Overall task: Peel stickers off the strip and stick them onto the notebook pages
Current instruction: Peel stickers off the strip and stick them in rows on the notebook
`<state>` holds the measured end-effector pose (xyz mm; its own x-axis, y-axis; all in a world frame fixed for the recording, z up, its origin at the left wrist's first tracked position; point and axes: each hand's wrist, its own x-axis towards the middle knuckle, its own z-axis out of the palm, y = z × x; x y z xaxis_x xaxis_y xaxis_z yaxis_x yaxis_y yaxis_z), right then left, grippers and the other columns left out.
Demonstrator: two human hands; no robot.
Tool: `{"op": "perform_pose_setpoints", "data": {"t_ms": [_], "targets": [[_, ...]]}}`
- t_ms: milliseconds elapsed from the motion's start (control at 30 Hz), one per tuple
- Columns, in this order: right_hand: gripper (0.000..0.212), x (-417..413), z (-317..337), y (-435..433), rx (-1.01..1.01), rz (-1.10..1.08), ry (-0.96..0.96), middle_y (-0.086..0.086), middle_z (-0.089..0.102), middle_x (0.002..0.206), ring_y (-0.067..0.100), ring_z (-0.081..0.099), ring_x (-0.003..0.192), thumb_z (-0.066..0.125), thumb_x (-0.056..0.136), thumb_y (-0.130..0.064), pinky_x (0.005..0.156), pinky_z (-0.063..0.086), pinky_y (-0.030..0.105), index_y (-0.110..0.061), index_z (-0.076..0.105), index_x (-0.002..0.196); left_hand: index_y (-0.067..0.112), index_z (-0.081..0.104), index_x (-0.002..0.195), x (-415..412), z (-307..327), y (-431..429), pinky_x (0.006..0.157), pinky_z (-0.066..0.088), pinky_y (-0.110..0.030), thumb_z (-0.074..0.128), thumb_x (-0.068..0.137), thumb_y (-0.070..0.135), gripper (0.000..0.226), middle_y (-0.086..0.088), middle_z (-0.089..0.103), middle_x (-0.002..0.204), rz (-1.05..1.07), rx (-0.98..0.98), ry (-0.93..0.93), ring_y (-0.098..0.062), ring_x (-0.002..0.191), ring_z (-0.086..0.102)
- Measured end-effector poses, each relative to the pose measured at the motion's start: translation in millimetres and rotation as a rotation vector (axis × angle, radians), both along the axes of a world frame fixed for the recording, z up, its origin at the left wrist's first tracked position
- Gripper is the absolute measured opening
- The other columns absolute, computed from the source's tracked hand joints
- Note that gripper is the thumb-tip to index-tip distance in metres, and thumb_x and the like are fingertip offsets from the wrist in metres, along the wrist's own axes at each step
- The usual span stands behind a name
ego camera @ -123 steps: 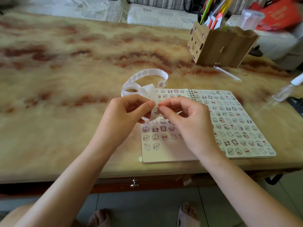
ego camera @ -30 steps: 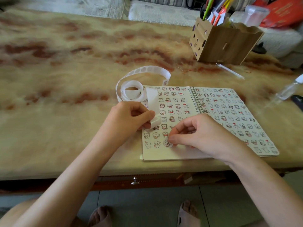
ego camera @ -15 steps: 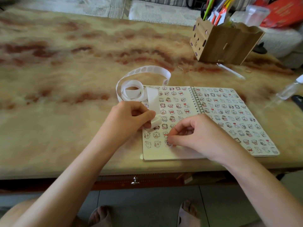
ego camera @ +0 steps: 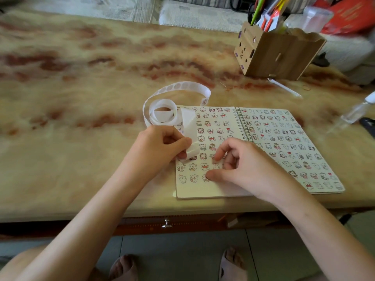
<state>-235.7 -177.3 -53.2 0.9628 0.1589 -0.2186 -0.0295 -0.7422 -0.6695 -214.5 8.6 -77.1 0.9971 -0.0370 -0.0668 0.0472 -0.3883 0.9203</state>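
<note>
On the marbled beige tabletop (ego camera: 81, 169), left hand (ego camera: 158, 149) pinches the white paper sticker strip (ego camera: 189, 126) mid-frame, probably light and floppy; right hand (ego camera: 243, 165), fingers apart, presses the spiral notebook (ego camera: 203, 190).

This looks like a home living room. A table (ego camera: 81, 98) with a polished marble-pattern top stands before a pale upholstered sofa (ego camera: 192, 15). A wooden pen holder (ego camera: 284, 55) full of pens (ego camera: 269, 15) sits on it, and a small drawer pull (ego camera: 166, 223) hangs under its edge. Slippered feet (ego camera: 231, 264) rest on a grey tiled floor (ego camera: 182, 250). Something red, perhaps a bag (ego camera: 353, 15), lies blurred on the sofa.
</note>
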Motion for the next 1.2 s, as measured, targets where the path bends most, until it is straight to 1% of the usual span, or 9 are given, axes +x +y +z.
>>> {"op": "perform_pose_setpoints", "data": {"t_ms": [167, 233, 400, 633, 767, 867, 1000, 1100, 1200], "targets": [[0.018, 5.0, -0.8, -4.1, 0.037, 0.031, 0.061, -0.008, 0.051, 0.065, 0.008, 0.046, 0.06, 0.079, 0.076, -0.028, 0.064, 0.04, 0.031, -0.024, 0.062, 0.083, 0.019, 0.066, 0.065, -0.5, -0.5, 0.1, 0.076, 0.053, -0.039, 0.065, 0.084, 0.024, 0.02, 0.003, 0.071, 0.063, -0.001, 0.004, 0.0, -0.012, 0.064, 0.064], [0.016, 5.2, -0.3, -4.2, 0.036, 0.029, 0.057, -0.007, 0.052, 0.068, 0.007, 0.046, 0.061, 0.076, 0.078, -0.031, 0.064, 0.038, 0.03, -0.024, 0.063, 0.084, 0.02, 0.065, 0.064, -0.3, -0.5, 0.2, 0.076, 0.053, -0.039, 0.065, 0.084, 0.025, 0.021, 0.004, 0.071, 0.062, 0.0, 0.008, 0.002, -0.012, 0.064, 0.063], [0.038, 2.3, 2.3, -0.8, 0.003, 0.036, 0.066, -0.011, 0.051, 0.063, 0.007, 0.044, 0.056, 0.082, 0.062, -0.047, 0.059, 0.036, 0.028, -0.027, 0.06, 0.085, 0.02, 0.065, 0.063, -0.5, 0.3, -0.7, 0.073, 0.052, -0.038, 0.066, 0.084, 0.025, 0.021, 0.004, 0.071, 0.061, 0.009, 0.004, 0.007, -0.014, 0.065, 0.064], [0.026, 7.0, 4.5, -6.3, 0.028, 0.092, 0.139, -0.008, 0.05, 0.068, 0.006, 0.043, 0.058, 0.08, 0.074, -0.025, 0.062, 0.037, 0.025, -0.024, 0.061, 0.091, 0.018, 0.066, 0.065, -1.0, 1.9, -1.4, 0.076, 0.053, -0.042, 0.065, 0.084, 0.026, 0.02, 0.004, 0.071, 0.063, 0.02, 0.023, 0.01, -0.02, 0.067, 0.064], [0.028, 6.5, 3.8, -4.2, 0.033, 0.043, 0.111, -0.007, 0.053, 0.07, 0.007, 0.045, 0.06, 0.077, 0.073, -0.043, 0.061, 0.036, 0.026, -0.026, 0.061, 0.089, 0.018, 0.065, 0.064, -1.9, 2.3, -1.5, 0.075, 0.053, -0.04, 0.065, 0.084, 0.025, 0.021, 0.005, 0.07, 0.06, 0.021, 0.021, 0.011, -0.012, 0.061, 0.06], [0.038, 4.0, -1.4, 1.3, -0.041, -0.001, 0.025, -0.011, 0.049, 0.06, 0.006, 0.043, 0.054, 0.077, 0.066, -0.054, 0.057, 0.033, 0.026, -0.025, 0.06, 0.085, 0.017, 0.065, 0.064, -2.3, 3.0, -2.1, 0.073, 0.052, -0.038, 0.065, 0.084, 0.024, 0.02, 0.004, 0.07, 0.061, 0.021, 0.016, 0.016, -0.012, 0.062, 0.06], [0.028, 4.9, -2.7, 0.8, -0.062, 0.014, 0.009, -0.01, 0.05, 0.061, 0.007, 0.044, 0.056, 0.078, 0.073, -0.042, 0.058, 0.035, 0.027, -0.025, 0.058, 0.083, 0.018, 0.065, 0.064, -2.2, 3.6, -2.1, 0.074, 0.052, -0.039, 0.066, 0.084, 0.024, 0.021, 0.004, 0.07, 0.061, 0.021, 0.028, 0.014, -0.013, 0.062, 0.061], [0.018, 6.5, -1.3, -2.6, -0.043, 0.031, 0.046, -0.009, 0.053, 0.069, 0.008, 0.047, 0.061, 0.075, 0.079, -0.035, 0.061, 0.037, 0.027, -0.026, 0.06, 0.084, 0.017, 0.066, 0.066, -3.5, 4.7, -2.1, 0.076, 0.053, -0.041, 0.065, 0.084, 0.025, 0.02, 0.004, 0.071, 0.062, 0.026, 0.03, 0.005, -0.026, 0.069, 0.066], [0.012, 7.2, -0.8, -2.8, -0.008, 0.033, 0.011, -0.005, 0.061, 0.076, 0.011, 0.055, 0.067, 0.07, 0.084, -0.035, 0.064, 0.042, 0.027, -0.026, 0.062, 0.086, 0.016, 0.067, 0.068, -5.2, 7.5, -3.7, 0.065, 0.049, -0.029, 0.065, 0.085, 0.027, 0.02, 0.005, 0.071, 0.062, 0.04, 0.021, -0.026, -0.012, 0.058, 0.057]]}}
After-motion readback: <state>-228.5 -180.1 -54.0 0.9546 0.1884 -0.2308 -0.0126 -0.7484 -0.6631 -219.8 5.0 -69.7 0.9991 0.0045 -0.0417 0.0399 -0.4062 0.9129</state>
